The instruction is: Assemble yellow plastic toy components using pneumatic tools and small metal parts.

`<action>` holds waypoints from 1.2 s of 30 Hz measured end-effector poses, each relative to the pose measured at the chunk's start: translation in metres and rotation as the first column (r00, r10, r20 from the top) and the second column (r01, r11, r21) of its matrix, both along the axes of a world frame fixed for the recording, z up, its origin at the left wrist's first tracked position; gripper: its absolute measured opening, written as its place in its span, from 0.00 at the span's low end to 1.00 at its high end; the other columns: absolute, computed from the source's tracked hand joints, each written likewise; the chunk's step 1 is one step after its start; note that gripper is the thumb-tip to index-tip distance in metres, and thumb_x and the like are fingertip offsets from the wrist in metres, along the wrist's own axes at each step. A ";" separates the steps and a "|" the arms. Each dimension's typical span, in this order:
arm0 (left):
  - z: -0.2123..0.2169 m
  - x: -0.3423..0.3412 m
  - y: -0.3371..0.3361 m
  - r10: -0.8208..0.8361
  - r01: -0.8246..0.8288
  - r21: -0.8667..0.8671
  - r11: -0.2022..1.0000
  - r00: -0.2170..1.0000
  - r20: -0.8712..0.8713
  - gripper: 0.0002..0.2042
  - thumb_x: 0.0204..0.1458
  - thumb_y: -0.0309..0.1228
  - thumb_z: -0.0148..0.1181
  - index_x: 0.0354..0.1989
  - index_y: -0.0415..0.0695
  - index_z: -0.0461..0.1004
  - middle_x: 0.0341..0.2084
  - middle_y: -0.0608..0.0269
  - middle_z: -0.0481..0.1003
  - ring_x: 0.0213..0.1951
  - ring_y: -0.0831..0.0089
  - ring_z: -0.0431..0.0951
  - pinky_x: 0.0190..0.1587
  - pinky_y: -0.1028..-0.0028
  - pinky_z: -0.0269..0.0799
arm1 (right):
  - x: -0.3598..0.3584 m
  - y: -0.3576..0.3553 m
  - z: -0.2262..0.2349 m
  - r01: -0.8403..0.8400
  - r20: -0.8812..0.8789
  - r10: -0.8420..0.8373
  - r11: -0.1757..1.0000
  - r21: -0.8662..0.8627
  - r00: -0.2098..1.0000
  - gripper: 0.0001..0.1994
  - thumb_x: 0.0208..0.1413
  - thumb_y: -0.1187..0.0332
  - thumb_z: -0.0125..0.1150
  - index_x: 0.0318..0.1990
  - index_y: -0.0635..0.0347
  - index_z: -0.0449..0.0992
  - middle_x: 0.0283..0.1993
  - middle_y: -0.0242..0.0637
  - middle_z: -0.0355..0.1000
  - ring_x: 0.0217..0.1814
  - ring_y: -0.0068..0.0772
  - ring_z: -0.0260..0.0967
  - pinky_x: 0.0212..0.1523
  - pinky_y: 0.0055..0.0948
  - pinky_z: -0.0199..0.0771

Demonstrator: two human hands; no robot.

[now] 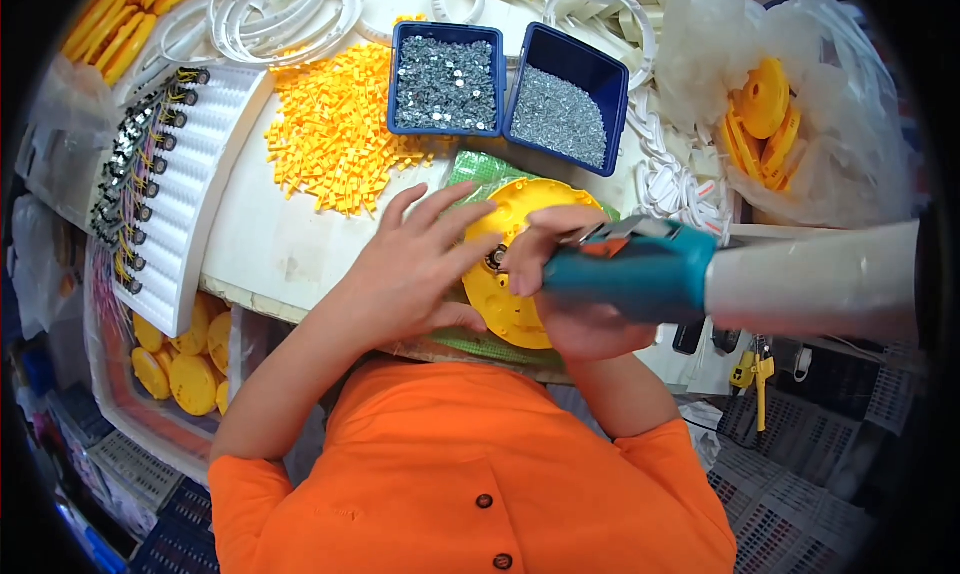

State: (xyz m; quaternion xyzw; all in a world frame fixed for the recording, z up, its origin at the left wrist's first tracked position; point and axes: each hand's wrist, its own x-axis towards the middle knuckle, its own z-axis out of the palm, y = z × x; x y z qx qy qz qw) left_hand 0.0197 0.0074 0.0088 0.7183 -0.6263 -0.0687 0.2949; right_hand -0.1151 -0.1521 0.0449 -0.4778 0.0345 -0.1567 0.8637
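Observation:
A round yellow plastic housing [508, 312] lies on a green mat [480, 167] at the table's front edge, with a small dark round part [495, 258] set near its middle. My left hand [405, 264] reaches over the housing's left side, its fingers spread and holding nothing I can see. Gripped in my right hand [585, 326] is a teal power screwdriver [640, 272], tilted over the right half of the housing. A pale cylindrical section [810, 279] stretches from it toward the right. My fingers and the tool hide its tip.
Behind the housing stand two blue bins, one with small metal parts [447, 82], one with screws [560, 114]. Left of them spreads a pile of small yellow pieces [335, 124]. A white foam tray [200, 189] holds wired parts. Yellow discs [765, 99] lie in a plastic bag.

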 end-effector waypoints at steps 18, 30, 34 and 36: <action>0.001 -0.001 0.032 0.104 0.019 -0.247 0.969 0.874 0.475 0.05 0.45 0.26 0.63 0.29 0.52 0.74 0.51 0.67 0.77 0.58 0.66 0.73 0.57 0.58 0.63 | -0.065 -0.055 0.009 0.775 0.422 -0.694 0.319 -0.546 0.583 0.12 0.48 0.90 0.58 0.29 0.59 0.72 0.49 0.39 0.70 0.50 0.31 0.67 0.57 0.30 0.66; 0.004 0.010 0.069 0.166 -0.139 -0.262 0.955 0.983 0.081 0.07 0.33 0.21 0.58 0.22 0.46 0.77 0.45 0.62 0.78 0.57 0.54 0.71 0.57 0.58 0.64 | -0.100 -0.040 -0.025 0.558 0.325 -0.528 0.376 -0.740 0.785 0.12 0.48 0.80 0.49 0.35 0.65 0.80 0.48 0.47 0.76 0.57 0.42 0.67 0.60 0.39 0.63; 0.005 0.016 0.042 0.192 -0.175 -0.126 0.976 0.972 0.137 0.13 0.41 0.22 0.60 0.36 0.49 0.81 0.48 0.63 0.77 0.56 0.58 0.71 0.57 0.58 0.65 | -0.117 -0.035 -0.021 0.541 0.107 -0.629 0.556 -0.631 0.770 0.23 0.52 0.76 0.49 0.57 0.69 0.73 0.54 0.45 0.74 0.56 0.36 0.69 0.59 0.35 0.66; 0.003 0.020 0.033 0.057 -0.028 -0.084 0.996 0.929 0.366 0.14 0.46 0.26 0.63 0.44 0.51 0.79 0.50 0.65 0.75 0.54 0.62 0.72 0.56 0.60 0.67 | -0.140 -0.042 -0.028 0.520 0.056 -0.718 0.446 -0.728 0.694 0.23 0.56 0.77 0.51 0.61 0.69 0.71 0.52 0.42 0.75 0.52 0.29 0.71 0.56 0.30 0.69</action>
